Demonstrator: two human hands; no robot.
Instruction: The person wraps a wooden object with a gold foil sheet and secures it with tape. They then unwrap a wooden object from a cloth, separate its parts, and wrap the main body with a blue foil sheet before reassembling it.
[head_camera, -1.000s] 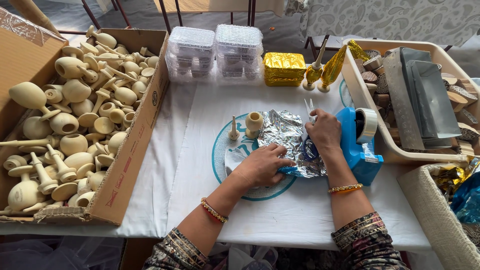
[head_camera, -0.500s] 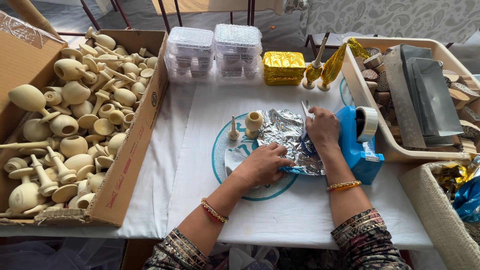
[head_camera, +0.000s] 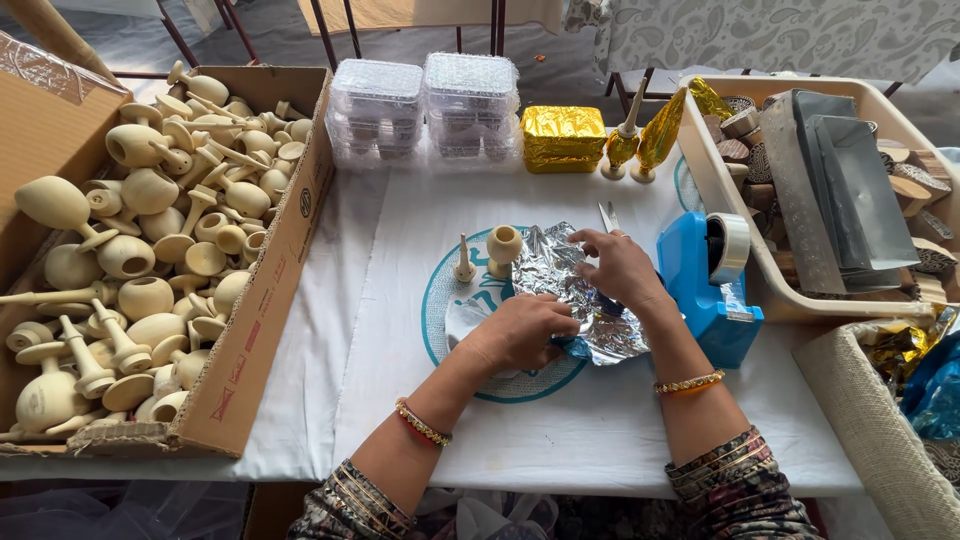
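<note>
your left hand (head_camera: 525, 330) and right hand (head_camera: 618, 268) both pinch the crinkled silver foil sheet (head_camera: 580, 300), which lies on the white table (head_camera: 600, 440) over the round teal mat (head_camera: 440, 300). a wooden cup (head_camera: 503, 246) stands at the foil's ten o'clock, a blue tape dispenser (head_camera: 710, 290) at its three o'clock.

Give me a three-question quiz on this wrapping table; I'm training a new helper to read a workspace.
1. True or false: both hands, the left hand and the right hand, rest on the silver foil sheet.
2. What lies just right of the right hand? A) blue tape dispenser B) cardboard box of wooden pieces C) clear plastic containers
3. What colour is the foil on the wrapped block at the back of the table?

Key: 1 true; 2 A; 3 gold.
</note>
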